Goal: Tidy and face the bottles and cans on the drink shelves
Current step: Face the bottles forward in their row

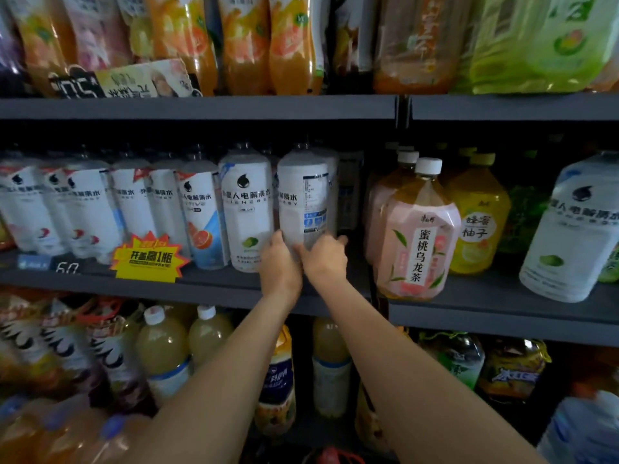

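A white electrolyte-water bottle [303, 199] stands at the right end of a row of like bottles on the middle shelf [201, 289]. Its label is turned partly sideways, with the nutrition panel facing out. My left hand [279, 266] and my right hand [325, 257] both grip its lower part, one on each side. The neighbouring bottle with a lime picture [248, 209] stands just left of it, front label facing out.
A pink peach oolong tea bottle [417, 236] and a yellow honey pomelo bottle [477, 222] stand on the right section. A large white jug [572, 229] leans at far right. A yellow promo tag [147, 257] hangs on the shelf edge. Juice bottles fill the shelves above and below.
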Tool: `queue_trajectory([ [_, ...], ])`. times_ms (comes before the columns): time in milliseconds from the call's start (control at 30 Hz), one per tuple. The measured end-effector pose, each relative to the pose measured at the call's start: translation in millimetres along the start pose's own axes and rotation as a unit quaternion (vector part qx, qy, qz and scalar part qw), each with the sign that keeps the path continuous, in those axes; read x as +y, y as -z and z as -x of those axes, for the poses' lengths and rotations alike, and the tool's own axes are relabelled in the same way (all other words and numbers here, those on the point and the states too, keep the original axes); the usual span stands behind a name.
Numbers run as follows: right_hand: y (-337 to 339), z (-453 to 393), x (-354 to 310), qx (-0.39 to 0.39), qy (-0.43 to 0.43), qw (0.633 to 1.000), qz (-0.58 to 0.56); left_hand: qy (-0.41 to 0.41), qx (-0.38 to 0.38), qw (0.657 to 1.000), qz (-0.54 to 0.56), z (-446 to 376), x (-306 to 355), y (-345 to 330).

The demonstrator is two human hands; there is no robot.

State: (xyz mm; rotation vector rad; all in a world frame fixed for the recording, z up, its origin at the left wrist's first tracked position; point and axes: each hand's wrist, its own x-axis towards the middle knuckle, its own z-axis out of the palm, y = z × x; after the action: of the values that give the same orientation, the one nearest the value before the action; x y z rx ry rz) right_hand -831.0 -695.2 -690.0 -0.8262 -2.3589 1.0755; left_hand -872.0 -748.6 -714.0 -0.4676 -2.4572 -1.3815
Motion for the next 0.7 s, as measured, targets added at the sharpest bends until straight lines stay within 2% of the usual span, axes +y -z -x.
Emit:
queue_trajectory([
  [300,-6.5,-24.6,-5.9,-0.028,0.006,1.0,0.012,0.03,0.0,0.998,-0.057,-10.8,6.2,-10.1],
  [400,-12.5,-20.7,1.6,-0.021,0.007,0.998,0.054,0.005,-0.037,0.997,-0.073,-10.2,-0.1,-8.1],
  [500,-17.5,-5.2,12.8,-0.022,0.031,0.995,0.096,-0.018,-0.031,0.995,-0.089,11.0,-10.6,-3.4],
  [567,-15.8,7.9,20.8,-0.038,0.062,0.991,0.11,-0.048,-0.044,0.993,-0.098,28.3,-16.8,-3.8],
  [633,-8.4,22.5,26.7,-0.045,0.115,0.987,0.107,-0.112,0.003,0.982,-0.152,40.1,-26.2,-3.5],
  [700,6.4,39.6,34.7,0.022,0.233,0.97,0.061,-0.172,0.044,0.974,-0.139,48.5,-21.4,-5.9],
])
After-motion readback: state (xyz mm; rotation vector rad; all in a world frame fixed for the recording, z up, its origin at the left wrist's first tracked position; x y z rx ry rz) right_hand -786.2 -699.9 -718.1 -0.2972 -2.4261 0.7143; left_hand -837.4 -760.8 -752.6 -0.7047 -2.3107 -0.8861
